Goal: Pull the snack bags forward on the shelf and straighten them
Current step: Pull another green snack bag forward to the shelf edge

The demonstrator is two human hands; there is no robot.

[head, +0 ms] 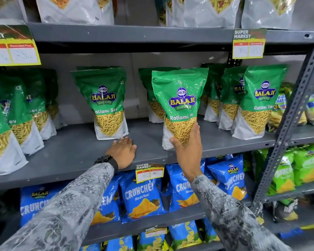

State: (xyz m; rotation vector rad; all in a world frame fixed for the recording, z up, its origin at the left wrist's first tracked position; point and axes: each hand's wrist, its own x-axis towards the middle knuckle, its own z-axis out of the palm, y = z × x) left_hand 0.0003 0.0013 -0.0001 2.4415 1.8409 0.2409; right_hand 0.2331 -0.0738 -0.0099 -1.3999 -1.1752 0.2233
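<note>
The right hand (186, 142) grips the lower part of a green sev bag (179, 105), thumb on its left edge and fingers spread up its front; the bag stands upright near the front of the grey shelf (71, 153), tilted a little, and looks to be the one being brought forward now. The left hand (123, 151) holds nothing: it lies flat and open on the shelf, palm down, its fingertips just short of the base of a second bag (107, 104), which stands upright but set back from the shelf edge. Just behind the held bag another bag (152, 98) stays at the rear, and to the right of the right hand a cluster of bags (252, 102) stands in a staggered row, the front one fairly far forward and the others deeper in. To the left of the left hand a file of bags (16, 113) runs from the shelf edge back, leaning and overlapping. As I judge it, the work is partway: one bag is at or near the front, while the bag by the left hand, the one behind the held bag and the rear ones of the right cluster are yet to be pulled forward, and the left file wants squaring. The blue bags (143, 198) on the shelf below the hands appear untouched.
</note>
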